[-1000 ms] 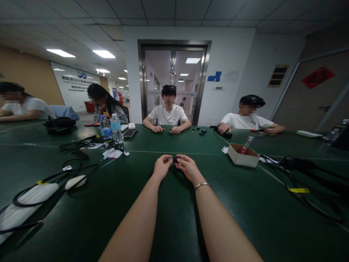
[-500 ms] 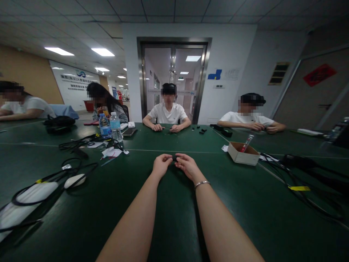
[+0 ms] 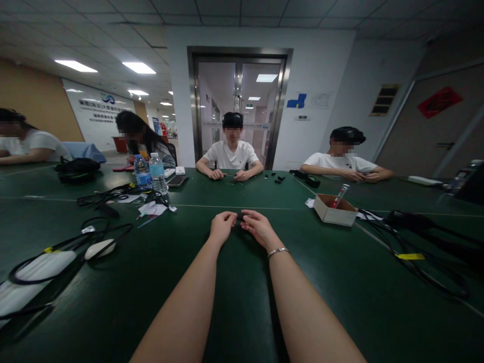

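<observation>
A small dark object point(image 3: 239, 217) is pinched between my two hands, just above the green table point(image 3: 242, 282) or resting near it; its kind is too small to make out. My left hand point(image 3: 223, 226) closes thumb and fingers on its left end. From the other side, my right hand point(image 3: 257, 227) grips its right end with thumb and fingertips, and a silver bracelet point(image 3: 278, 251) circles that wrist. The fingers cover most of the object.
An open cardboard box point(image 3: 335, 214) holding a red-and-clear tube stands to the right. Black cables point(image 3: 427, 272) lie beyond it. On the left are two water bottles point(image 3: 158, 174), a phone point(image 3: 177, 181), paper scraps and a white mouse point(image 3: 100, 249). Several people sit across the table.
The view has shifted slightly. Both hands stay together around the small dark object, with only slight finger movement.
</observation>
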The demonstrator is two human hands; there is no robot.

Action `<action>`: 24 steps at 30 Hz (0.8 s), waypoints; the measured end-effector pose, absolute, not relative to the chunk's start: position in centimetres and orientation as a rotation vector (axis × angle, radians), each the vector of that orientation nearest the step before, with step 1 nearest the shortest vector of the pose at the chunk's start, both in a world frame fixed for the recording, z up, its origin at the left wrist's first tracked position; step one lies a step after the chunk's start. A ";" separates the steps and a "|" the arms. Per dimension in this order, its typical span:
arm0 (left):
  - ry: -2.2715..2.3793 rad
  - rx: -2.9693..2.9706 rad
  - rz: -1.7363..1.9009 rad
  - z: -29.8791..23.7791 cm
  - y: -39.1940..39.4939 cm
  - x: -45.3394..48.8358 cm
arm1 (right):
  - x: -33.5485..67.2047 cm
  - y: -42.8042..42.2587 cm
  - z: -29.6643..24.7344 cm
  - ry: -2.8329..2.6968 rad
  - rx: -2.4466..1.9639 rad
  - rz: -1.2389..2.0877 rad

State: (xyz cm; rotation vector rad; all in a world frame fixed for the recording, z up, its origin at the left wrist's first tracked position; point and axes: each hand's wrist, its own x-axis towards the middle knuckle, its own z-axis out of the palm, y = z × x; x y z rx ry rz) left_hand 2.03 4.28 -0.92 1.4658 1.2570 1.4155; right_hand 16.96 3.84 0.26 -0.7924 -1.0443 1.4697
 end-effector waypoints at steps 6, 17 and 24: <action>1.369 1.532 1.371 -0.9 4.2 1.8 | 16.9 3.7 0.5 -1.042 -0.786 1.489; 1.441 1.476 1.333 -1.0 4.5 1.6 | 16.9 3.5 0.5 -1.081 -0.781 1.474; 1.487 1.505 1.307 -0.7 4.1 1.6 | 17.0 3.5 0.5 -1.083 -0.764 1.475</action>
